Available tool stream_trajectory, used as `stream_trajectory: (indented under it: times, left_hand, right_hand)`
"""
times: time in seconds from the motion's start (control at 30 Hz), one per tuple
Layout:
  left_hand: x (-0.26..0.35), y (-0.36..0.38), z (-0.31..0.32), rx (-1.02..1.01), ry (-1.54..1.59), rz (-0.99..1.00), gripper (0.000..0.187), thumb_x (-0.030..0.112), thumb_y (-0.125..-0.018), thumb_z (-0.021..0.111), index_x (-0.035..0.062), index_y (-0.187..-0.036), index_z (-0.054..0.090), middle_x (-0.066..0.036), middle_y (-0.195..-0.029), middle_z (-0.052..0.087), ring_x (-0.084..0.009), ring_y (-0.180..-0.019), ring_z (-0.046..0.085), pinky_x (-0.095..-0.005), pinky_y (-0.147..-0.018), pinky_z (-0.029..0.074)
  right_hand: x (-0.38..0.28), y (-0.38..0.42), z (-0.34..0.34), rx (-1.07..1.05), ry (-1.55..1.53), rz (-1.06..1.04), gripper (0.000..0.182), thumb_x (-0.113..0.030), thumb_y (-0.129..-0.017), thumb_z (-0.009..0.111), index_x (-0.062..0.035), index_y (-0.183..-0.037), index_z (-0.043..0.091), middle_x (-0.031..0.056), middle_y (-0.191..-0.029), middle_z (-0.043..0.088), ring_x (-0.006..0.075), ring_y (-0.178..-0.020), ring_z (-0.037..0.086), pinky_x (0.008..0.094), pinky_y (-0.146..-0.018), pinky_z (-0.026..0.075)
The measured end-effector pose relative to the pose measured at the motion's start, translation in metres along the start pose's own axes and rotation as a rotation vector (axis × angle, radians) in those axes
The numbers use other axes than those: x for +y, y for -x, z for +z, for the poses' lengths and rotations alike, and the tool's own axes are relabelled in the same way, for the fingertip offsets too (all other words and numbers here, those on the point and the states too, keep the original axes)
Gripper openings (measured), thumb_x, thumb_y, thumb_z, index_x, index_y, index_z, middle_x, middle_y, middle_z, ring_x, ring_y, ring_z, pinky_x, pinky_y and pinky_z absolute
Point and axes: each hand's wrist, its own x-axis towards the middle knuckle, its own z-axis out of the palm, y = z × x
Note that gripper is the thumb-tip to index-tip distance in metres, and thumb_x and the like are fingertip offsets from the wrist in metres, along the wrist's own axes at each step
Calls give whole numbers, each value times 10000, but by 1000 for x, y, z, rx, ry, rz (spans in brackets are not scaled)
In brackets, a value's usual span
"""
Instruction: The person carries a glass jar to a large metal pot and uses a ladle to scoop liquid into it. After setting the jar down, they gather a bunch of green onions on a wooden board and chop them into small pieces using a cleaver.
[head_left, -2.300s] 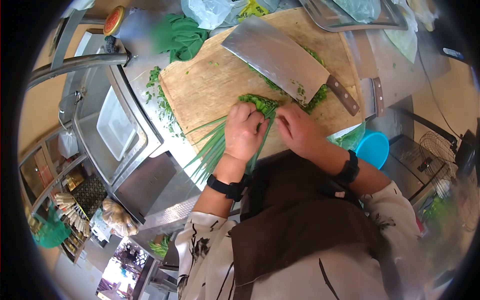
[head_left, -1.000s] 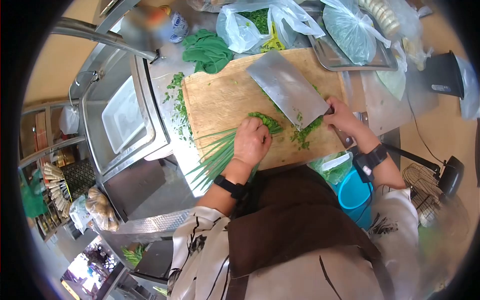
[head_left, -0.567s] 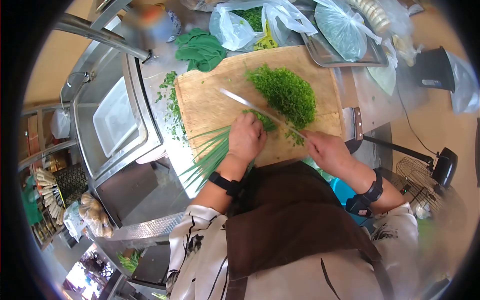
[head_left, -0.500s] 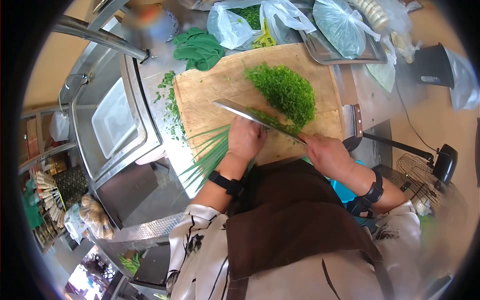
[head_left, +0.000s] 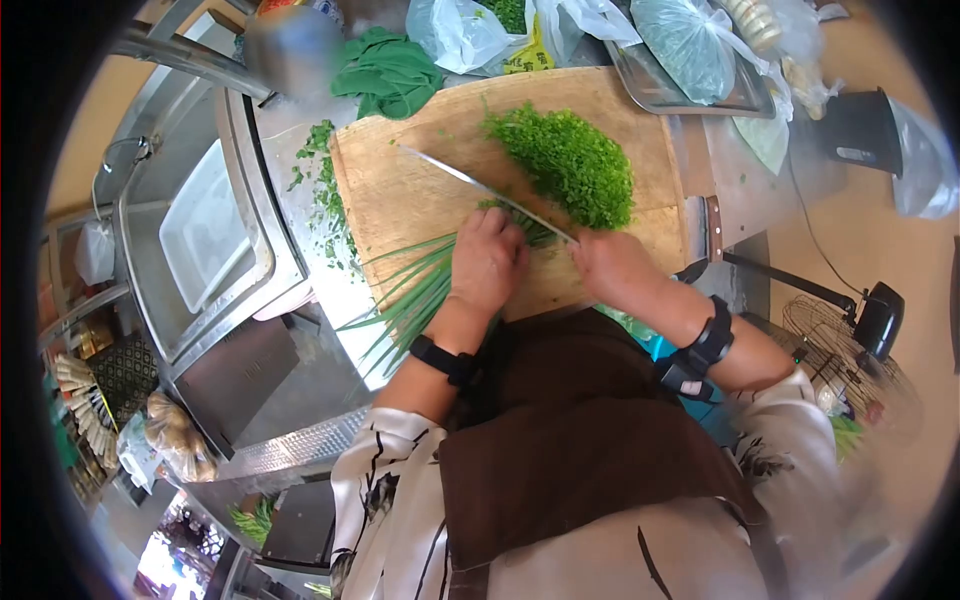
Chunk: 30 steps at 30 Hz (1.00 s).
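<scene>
Long green onions (head_left: pixel 425 282) lie across the lower left of a wooden cutting board (head_left: pixel 400 200), their ends reaching past its left edge. My left hand (head_left: pixel 487 258) is closed over the bunch, fingers curled near the blade. In my right hand (head_left: pixel 612 262) is the handle of a kitchen knife (head_left: pixel 480 187), its tip pointing to the upper left. The blade stands edge-down beside my left fingertips, and some cut pieces lie along it. Beyond the knife, a heap of finely chopped green onions (head_left: pixel 575 165) covers the board's upper right.
A green cloth (head_left: pixel 385 75) and plastic bags (head_left: pixel 465 35) lie behind the board. A metal tray (head_left: pixel 650 95) holds a tied bag at the back right. Leafy scraps (head_left: pixel 325 195) line the board's left side, near a sink (head_left: pixel 150 225). Another knife handle (head_left: pixel 713 228) is at the right.
My right hand and the knife have shifted left, and the blade now stands more on edge. The whole view has shifted slightly. My left hand still holds the green onions.
</scene>
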Motion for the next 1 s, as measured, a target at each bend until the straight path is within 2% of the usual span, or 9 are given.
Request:
stream_trajectory:
  times: [0.13,0.27,0.37,0.47,0.57,0.7,0.8,0.97,1.0]
  left_hand:
    - [-2,-3,1,10,-11,9,76,116,-682,672,77,-702,610,-98,-872,533,-301,-874,522,-415,-749,452]
    - [-3,2,6,62,12,28,79,129,-700,663,71,-744,633,-93,-909,537,-294,-910,519,-418,-767,445]
    - [-4,3,6,7,18,9,97,133,-705,663,67,-774,644,-93,-934,545,-294,-928,521,-417,-782,443]
    - [-3,2,3,39,17,23,99,132,-700,663,67,-773,644,-88,-930,544,-293,-926,520,-416,-781,443]
    - [-4,3,6,55,18,27,86,128,-696,660,70,-754,635,-91,-925,541,-291,-921,520,-411,-778,447]
    - [-3,9,4,8,23,13,67,115,-694,655,74,-730,617,-90,-915,540,-289,-911,524,-408,-769,452]
    - [-6,4,3,64,38,41,62,110,-698,656,76,-718,608,-87,-905,538,-288,-898,525,-409,-762,452]
    - [-4,8,6,141,47,60,59,110,-708,656,78,-720,608,-85,-899,539,-284,-897,526,-411,-763,449]
    - [-5,8,6,126,46,57,60,113,-708,657,78,-722,610,-85,-902,540,-283,-904,526,-412,-766,448]
  right_hand:
    - [-3,12,-18,-27,37,44,223,-194,-928,484,2,-849,554,214,-714,619,408,-675,614,505,-614,486]
    - [-20,52,-47,-99,106,70,128,-116,-858,510,-5,-837,569,212,-676,609,417,-654,608,504,-610,484]
    - [-28,64,-60,-190,88,163,150,-144,-889,535,-4,-840,559,217,-716,606,430,-672,587,510,-619,473]
    - [-26,56,-45,-168,91,181,156,-142,-883,531,-3,-822,566,228,-704,602,433,-675,592,509,-615,476]
    - [-3,26,1,-67,105,72,98,-81,-798,527,4,-804,575,218,-696,621,411,-650,618,509,-603,494]
    - [-10,8,5,5,29,65,98,-82,-798,527,3,-805,575,218,-699,622,412,-654,618,502,-614,500]
    - [-13,10,-16,1,56,60,101,-82,-798,529,6,-808,576,220,-699,622,413,-661,619,500,-622,500]
    - [-35,56,-50,-152,100,162,102,-78,-795,532,12,-811,578,229,-692,618,418,-667,620,507,-628,497]
    - [-35,57,-49,-166,103,186,127,-108,-827,534,12,-817,576,232,-700,614,424,-675,614,507,-628,492]
